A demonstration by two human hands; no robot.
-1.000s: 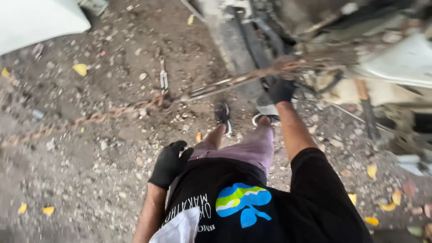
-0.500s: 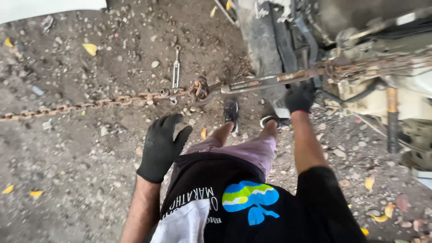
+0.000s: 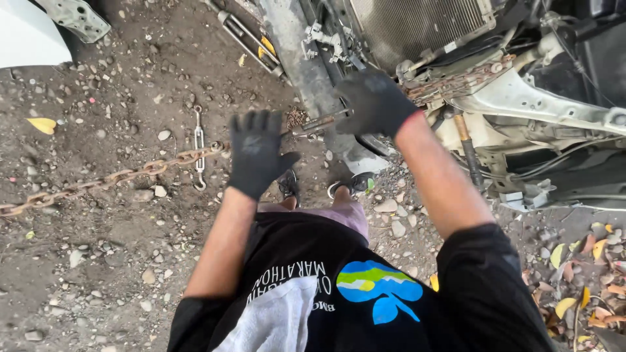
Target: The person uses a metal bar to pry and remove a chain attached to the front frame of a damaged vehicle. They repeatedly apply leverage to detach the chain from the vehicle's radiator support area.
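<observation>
Two gloved hands, left hand (image 3: 255,153) spread open above rusty chain (image 3: 111,177), right hand (image 3: 373,101) gripping metal bar (image 3: 317,123)

A rusty chain (image 3: 117,176) runs taut from the left edge across the gravel, rising to a metal rod (image 3: 319,122) near the middle. The rod, grey and rusted, lies almost level, its right end gripped in a black glove beside the stripped car front.

Black gloves on both hands (image 3: 255,153), rust-brown chain (image 3: 111,177), grey-brown gravel ground (image 3: 98,261), yellow leaves (image 3: 42,124), black shirt (image 3: 365,300) with blue-green patch, white car panel (image 3: 29,32).
</observation>
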